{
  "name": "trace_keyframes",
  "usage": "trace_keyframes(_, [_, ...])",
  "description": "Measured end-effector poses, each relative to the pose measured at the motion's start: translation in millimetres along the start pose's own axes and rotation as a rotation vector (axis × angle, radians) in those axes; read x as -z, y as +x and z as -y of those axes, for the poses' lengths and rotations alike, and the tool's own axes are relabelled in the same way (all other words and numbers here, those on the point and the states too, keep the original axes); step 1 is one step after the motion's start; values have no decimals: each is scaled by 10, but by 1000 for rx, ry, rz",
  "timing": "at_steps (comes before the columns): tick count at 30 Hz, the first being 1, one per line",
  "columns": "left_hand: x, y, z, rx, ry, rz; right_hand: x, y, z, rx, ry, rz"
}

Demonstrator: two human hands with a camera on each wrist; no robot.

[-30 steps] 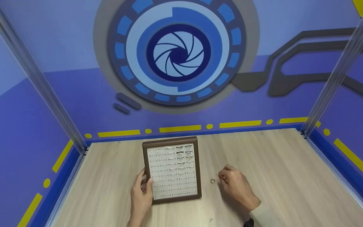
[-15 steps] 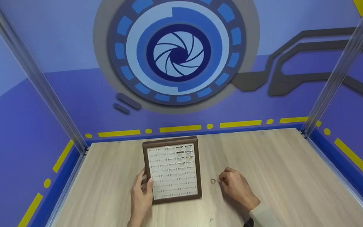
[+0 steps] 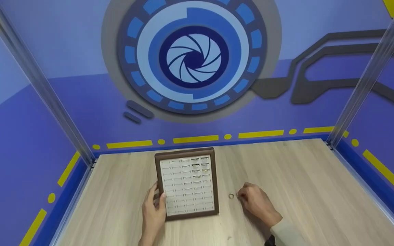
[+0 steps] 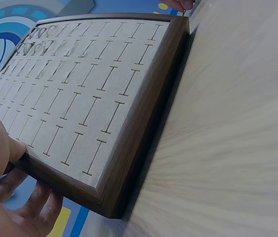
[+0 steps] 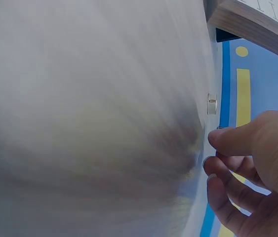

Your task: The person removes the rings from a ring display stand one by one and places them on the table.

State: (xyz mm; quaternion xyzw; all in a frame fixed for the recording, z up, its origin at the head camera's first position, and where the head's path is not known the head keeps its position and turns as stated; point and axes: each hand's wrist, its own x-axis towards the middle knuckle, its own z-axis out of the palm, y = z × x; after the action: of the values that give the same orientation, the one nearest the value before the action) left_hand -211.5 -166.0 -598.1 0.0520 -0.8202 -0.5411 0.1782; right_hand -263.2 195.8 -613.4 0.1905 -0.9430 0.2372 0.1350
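In the head view, the left hand [image 3: 153, 212] is gripping the left edge of a brown-framed display tray [image 3: 216, 198], its thumb pressing on the front rim while its fingers are curling round behind. The tray is standing tilted on the wooden table [image 3: 303, 191], facing the person, with several slim rings [image 3: 195, 165] sitting in its pale slotted panel [image 3: 174, 201], mostly toward the upper right. A loose ring [image 3: 231, 196] is lying flat on the table between the tray and the right hand [image 3: 257, 205], whose thumb and fingers are pinching a small piece [image 3: 237, 194], too tiny to identify surely. A light sleeve [image 3: 286, 233] is covering that forearm. In the left wrist view, the left thumb is resting over the frame and the other fingers are bending beneath it; many slots nearest the camera are showing as bare I-shaped cuts. In the right wrist view, the thumb is pressing toward the index finger, with only a sliver of the piece showing at the tip; the loose ring is resting just beyond, near but apart.
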Motion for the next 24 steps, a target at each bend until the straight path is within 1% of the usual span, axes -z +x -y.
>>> trace_keyframes(5, [8,2,-3,12,1,7,-11,16,-13,-13,-4,19])
trace_keyframes(14, [0,-8,7,29,-11,15,-9,33,-13,-12,-6,26])
trace_keyframes(19, [-1,-15,5,34,-15,17,-6,38,-11,9,3,30])
trace_keyframes(24, [-1,-7,-1,30,-22,16,-16,48,-17,12,-7,44])
